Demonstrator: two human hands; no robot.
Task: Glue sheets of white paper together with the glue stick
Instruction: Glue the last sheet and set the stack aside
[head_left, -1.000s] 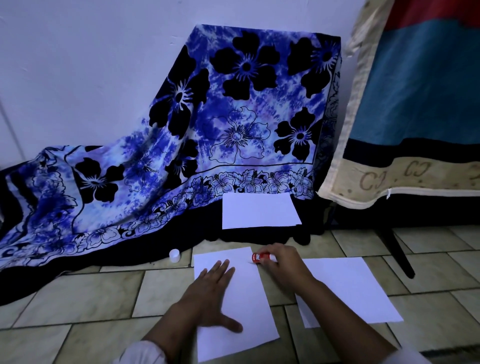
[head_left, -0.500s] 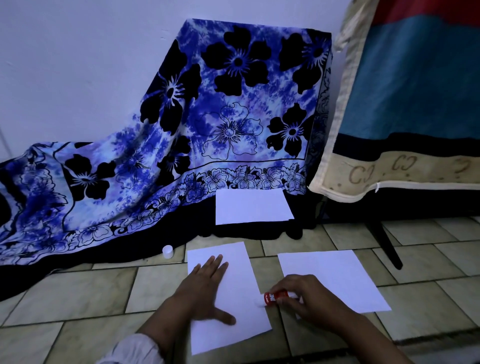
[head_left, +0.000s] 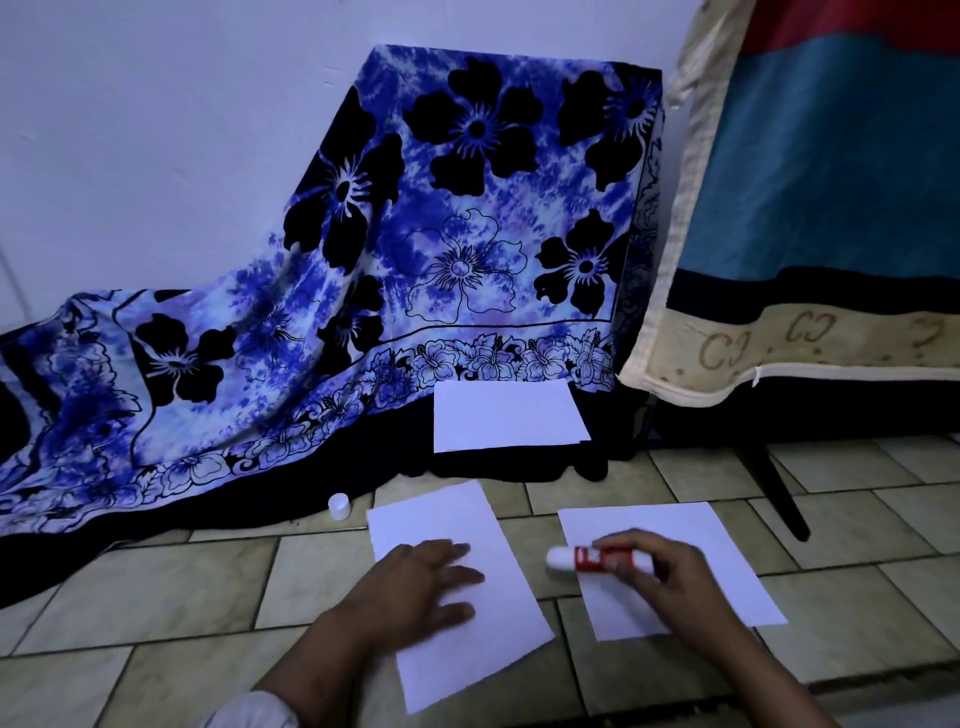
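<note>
Two grips show: left grip (head_left: 415, 582) spread flat on a sheet (head_left: 483, 649), right grip (head_left: 670, 577) clasping the glue stick (head_left: 576, 558).

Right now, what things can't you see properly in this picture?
All in the head view:
- Words on the glue stick: too small, and the right hand covers part of the label.
- Glue on the sheet under the left hand: none can be made out on white paper in dim light.
- Whatever the flowered cloth is draped over: hidden.
- Far paper: one sheet or several, cannot tell.
</note>
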